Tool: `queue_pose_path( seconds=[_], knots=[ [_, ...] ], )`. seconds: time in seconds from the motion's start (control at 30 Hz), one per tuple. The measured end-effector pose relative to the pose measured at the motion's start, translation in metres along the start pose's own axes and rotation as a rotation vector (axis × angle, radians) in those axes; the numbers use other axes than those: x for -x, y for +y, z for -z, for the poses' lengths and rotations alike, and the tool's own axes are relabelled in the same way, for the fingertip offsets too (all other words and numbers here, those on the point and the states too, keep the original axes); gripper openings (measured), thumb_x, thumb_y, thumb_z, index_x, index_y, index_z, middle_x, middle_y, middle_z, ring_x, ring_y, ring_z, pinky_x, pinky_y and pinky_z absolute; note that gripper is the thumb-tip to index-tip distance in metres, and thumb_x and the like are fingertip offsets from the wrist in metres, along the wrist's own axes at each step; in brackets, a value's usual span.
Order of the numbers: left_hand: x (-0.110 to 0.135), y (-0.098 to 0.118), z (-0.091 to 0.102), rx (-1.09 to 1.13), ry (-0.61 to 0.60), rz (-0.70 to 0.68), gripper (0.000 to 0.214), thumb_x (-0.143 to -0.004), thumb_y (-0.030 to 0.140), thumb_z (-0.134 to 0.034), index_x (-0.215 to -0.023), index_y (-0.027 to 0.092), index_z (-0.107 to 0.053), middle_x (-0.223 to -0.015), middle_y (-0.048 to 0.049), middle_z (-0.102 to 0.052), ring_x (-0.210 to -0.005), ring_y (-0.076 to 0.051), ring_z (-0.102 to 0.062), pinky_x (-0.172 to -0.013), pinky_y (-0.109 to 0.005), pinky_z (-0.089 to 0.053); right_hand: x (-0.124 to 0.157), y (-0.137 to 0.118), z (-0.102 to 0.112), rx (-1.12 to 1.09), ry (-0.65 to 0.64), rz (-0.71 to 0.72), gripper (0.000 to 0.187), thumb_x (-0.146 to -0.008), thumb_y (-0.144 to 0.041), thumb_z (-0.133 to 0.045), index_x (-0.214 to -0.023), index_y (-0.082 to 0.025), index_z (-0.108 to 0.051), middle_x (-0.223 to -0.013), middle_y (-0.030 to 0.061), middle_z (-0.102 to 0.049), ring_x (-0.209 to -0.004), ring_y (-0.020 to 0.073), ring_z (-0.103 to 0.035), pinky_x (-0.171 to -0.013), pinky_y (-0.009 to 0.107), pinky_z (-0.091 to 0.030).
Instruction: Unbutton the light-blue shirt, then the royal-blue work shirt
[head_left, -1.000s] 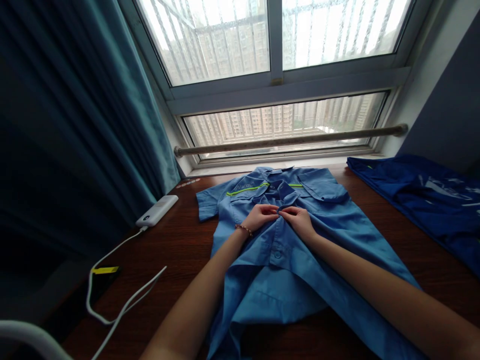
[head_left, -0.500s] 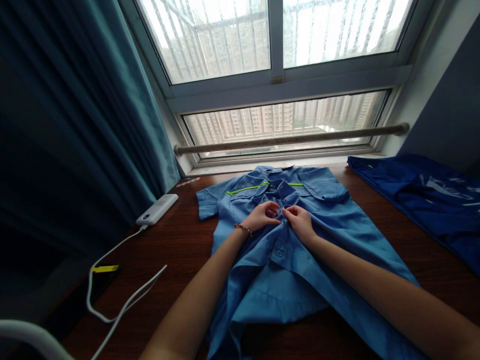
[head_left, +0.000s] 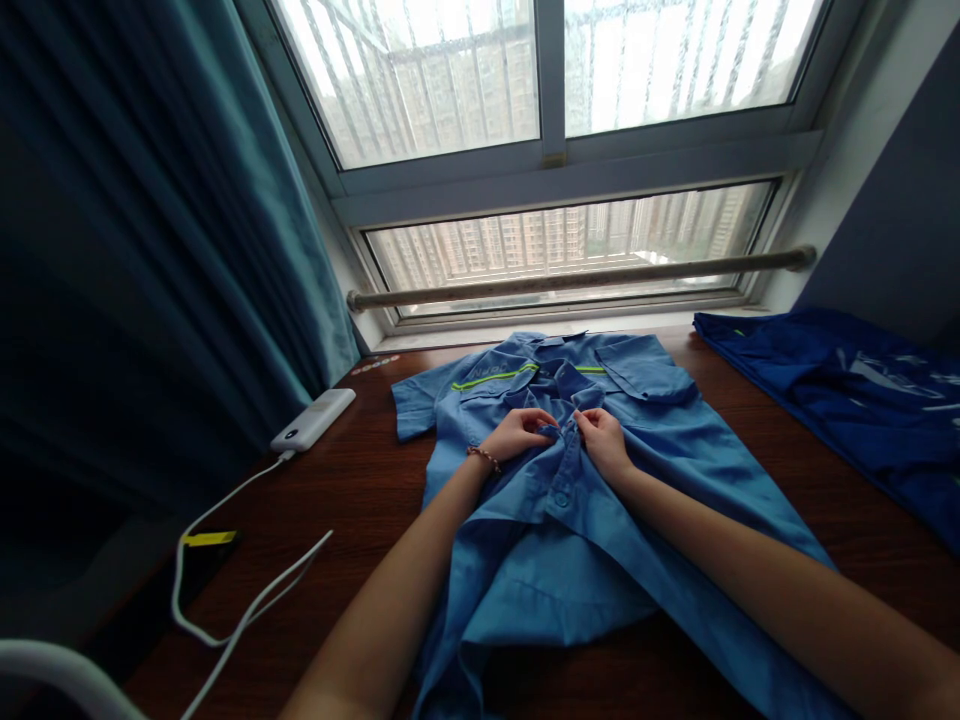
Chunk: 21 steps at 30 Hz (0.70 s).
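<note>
A light blue short-sleeved shirt (head_left: 675, 470) with a yellow-green stripe across its chest lies spread front up, its collar toward the window. My left hand (head_left: 517, 434) pinches the left side of the front opening below the collar. Just right of it, my right hand (head_left: 601, 440) grips the other front edge between thumb and fingertips. The two hands are slightly apart, with bunched cloth between them. Below them a button (head_left: 561, 498) shows on the front strip. Whatever small part lies under my fingertips is hidden.
The shirt rests on a dark reddish wooden surface (head_left: 337, 480). At left are a white power bank (head_left: 313, 420) with a white cable (head_left: 225, 500) and a yellow-and-black item (head_left: 210, 538). A darker blue garment (head_left: 847, 400) lies at right. A metal rail (head_left: 585, 282) crosses the window.
My left fingers have closed onto the cloth, and my right hand has shifted slightly right, so the fingertips are farther apart. The shirt front between them has moved a little.
</note>
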<state>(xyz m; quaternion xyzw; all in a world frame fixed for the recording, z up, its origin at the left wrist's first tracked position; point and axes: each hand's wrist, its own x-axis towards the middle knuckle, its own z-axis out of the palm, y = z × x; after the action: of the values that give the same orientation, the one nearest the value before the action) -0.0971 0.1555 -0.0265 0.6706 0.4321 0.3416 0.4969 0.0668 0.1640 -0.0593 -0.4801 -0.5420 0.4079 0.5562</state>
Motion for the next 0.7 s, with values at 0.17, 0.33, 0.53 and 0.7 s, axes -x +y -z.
queue_pose_path(
  seconds=[0.17, 0.33, 0.53, 0.7],
  knots=[
    [0.002, 0.005, 0.008, -0.478, 0.298, 0.096, 0.026, -0.056, 0.001, -0.055, -0.078, 0.013, -0.064, -0.078, -0.0060, -0.060, -0.075, -0.018, -0.054, -0.071, -0.029, -0.040, -0.006, 0.001, 0.003, -0.052, 0.020, -0.045, 0.040, -0.066, -0.058, -0.055, -0.067, -0.018, -0.057, -0.050, 0.0030, -0.058, -0.048, 0.0169, -0.054, -0.044, 0.028, -0.041],
    [0.014, 0.044, -0.009, -0.897, 0.525, -0.095, 0.024, -0.064, 0.005, -0.053, -0.083, 0.016, -0.063, -0.090, -0.0096, -0.057, -0.085, -0.021, -0.051, -0.077, -0.031, -0.037, -0.018, 0.002, 0.008, -0.126, 0.087, -0.113, 0.039, -0.062, -0.054, -0.060, -0.070, -0.016, -0.058, -0.055, 0.0035, -0.060, -0.051, 0.0171, -0.055, -0.047, 0.028, -0.042],
    [0.015, 0.042, -0.041, -0.564, 0.016, -0.039, 0.024, -0.056, 0.030, -0.069, -0.049, 0.017, -0.051, -0.047, 0.0019, -0.048, -0.045, -0.009, -0.041, -0.044, -0.022, -0.027, -0.024, -0.007, 0.014, -0.133, 0.068, -0.072, 0.034, -0.066, -0.049, -0.059, -0.070, -0.016, -0.053, -0.061, 0.0030, -0.059, -0.055, 0.0156, -0.055, -0.050, 0.027, -0.044],
    [0.002, 0.007, -0.034, 0.048, -0.024, 0.272, 0.030, -0.056, 0.033, -0.070, -0.051, 0.015, -0.046, -0.042, 0.0061, -0.040, -0.036, -0.004, -0.033, -0.038, -0.019, -0.021, -0.006, -0.050, 0.016, 0.202, 0.029, 0.289, 0.018, -0.074, -0.031, -0.053, -0.085, -0.017, -0.052, -0.081, 0.0057, -0.058, -0.065, 0.0153, -0.055, -0.062, 0.028, -0.044]
  ],
)
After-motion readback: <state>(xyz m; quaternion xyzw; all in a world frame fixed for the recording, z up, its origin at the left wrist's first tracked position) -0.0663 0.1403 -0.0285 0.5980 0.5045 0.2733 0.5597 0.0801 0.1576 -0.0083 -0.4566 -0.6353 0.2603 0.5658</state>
